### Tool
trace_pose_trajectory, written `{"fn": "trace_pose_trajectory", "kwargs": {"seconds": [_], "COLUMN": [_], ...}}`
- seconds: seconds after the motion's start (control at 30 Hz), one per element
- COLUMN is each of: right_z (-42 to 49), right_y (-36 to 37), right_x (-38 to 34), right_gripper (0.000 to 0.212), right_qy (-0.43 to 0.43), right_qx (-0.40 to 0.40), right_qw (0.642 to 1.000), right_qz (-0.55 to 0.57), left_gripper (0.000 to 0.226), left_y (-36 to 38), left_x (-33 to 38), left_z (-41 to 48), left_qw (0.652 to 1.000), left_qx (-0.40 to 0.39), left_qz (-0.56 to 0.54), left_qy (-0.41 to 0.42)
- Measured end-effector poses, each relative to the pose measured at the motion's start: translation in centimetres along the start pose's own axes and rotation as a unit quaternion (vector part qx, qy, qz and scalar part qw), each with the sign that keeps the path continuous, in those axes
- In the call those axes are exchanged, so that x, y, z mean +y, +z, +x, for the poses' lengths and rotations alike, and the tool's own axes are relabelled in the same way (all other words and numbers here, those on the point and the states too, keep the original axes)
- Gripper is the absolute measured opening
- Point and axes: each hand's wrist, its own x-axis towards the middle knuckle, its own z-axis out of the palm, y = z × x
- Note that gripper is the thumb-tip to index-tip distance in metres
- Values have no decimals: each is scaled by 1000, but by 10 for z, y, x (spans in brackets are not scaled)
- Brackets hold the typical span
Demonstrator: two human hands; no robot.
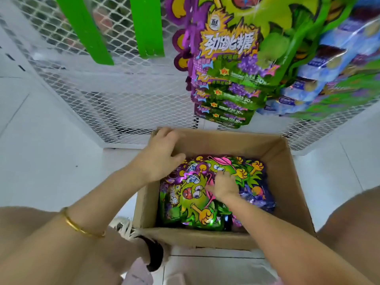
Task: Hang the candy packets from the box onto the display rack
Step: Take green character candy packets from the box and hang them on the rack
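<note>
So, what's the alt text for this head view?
A person's right hand touches bright candy packets in an open cardboard box; the left hand rests on its far corner. Other packets hang on the white mesh rack above.
</note>
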Motion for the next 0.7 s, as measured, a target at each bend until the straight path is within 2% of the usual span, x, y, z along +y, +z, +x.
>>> {"fn": "trace_pose_trajectory", "kwargs": {"seconds": [0.1, 0.2, 0.3, 0.4, 0.53, 0.6, 0.7], "right_z": [6, 14, 19, 10, -23, -43, -70], "right_y": [10, 7, -2, -26, -91, -124, -161], "right_x": [-8, -1, 8, 7, -3, -6, -4], "right_gripper": [67, 58, 27, 39, 24, 19, 17], "right_qy": [45, 56, 1, -84, -189, -226, -262], "right_qx": [28, 15, 28, -18, -56, -57, -27], "right_qw": [998, 998, 996, 964, 928, 913, 905], "right_qz": [-21, 7, 89, 253, 317, 336, 333], "left_gripper": [51, 51, 51, 53, 58, 53, 31], "left_y": [2, 3, 5, 7, 11, 10, 5], "left_x": [-3, 0, 4, 6, 6, 11, 26], "left_z": [6, 12, 15, 17, 18, 18, 15], "left_qw": [1000, 1000, 1000, 999, 983, 986, 995], "left_qx": [-7, -5, -8, -20, -49, -49, -8], "left_qz": [-8, -5, -1, 32, 155, 134, 49], "left_qy": [-13, -11, 1, 30, 82, 82, 89]}}
